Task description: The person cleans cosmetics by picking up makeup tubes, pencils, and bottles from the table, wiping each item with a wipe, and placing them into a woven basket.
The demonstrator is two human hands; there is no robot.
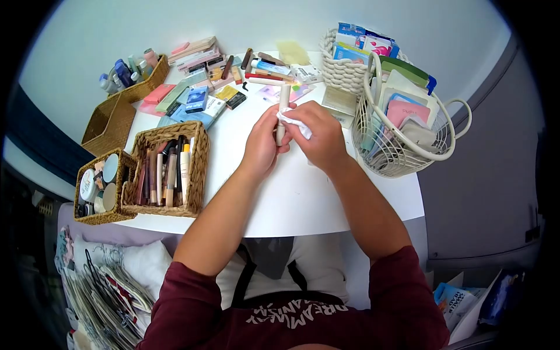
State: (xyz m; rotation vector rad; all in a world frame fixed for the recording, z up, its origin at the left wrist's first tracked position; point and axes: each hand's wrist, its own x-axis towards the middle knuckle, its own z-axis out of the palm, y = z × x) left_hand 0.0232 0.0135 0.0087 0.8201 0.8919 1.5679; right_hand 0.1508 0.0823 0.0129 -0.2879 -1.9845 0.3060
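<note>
A slim pale beige cosmetic tube (284, 96) stands nearly upright above the white table (280, 204). My left hand (262, 139) is closed round its lower part. My right hand (322, 135) pinches a crumpled white wipe (298, 125), which presses on the middle of the tube. The fingers cover part of the tube, so any label there is hidden. To the left, a woven basket (201, 151) holds several similar tubes and pencils upright. Flat cosmetic boxes and sticks lie on the table beyond my hands.
A white wire basket (402, 163) with pouches stands at the right, before a white rope basket (344, 73) of packets. A small box (340, 102) sits beside them. At the left are a basket of compacts (96, 219), a brown woven basket (108, 125) and a bottle basket (153, 84).
</note>
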